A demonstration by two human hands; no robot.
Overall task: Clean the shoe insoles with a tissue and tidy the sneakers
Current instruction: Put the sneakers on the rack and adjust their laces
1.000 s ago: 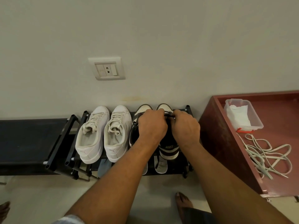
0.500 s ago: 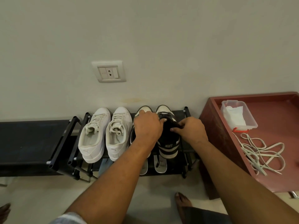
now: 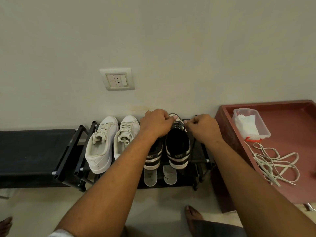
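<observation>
My bare foot point(image 3: 194, 215) is standing on the floor below the rack point(image 3: 71, 151). On top, the black-and-white sneakers point(image 3: 177, 147) are sitting heels toward me, beside the white pair point(image 3: 102, 146). My left hand point(image 3: 156, 124) and right hand point(image 3: 203, 128) are each pinching a black lace point(image 3: 179, 124) at the right sneaker's toe end.

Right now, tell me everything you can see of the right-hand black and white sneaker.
The black and white sneaker stands on the rack's top shelf, toe to the wall, heel toward the camera with NIKE lettering. Black upper and lining, pale sole, leather-like. Both hands pinch its black laces: left hand, right hand. Its mate sits beside it.
</observation>
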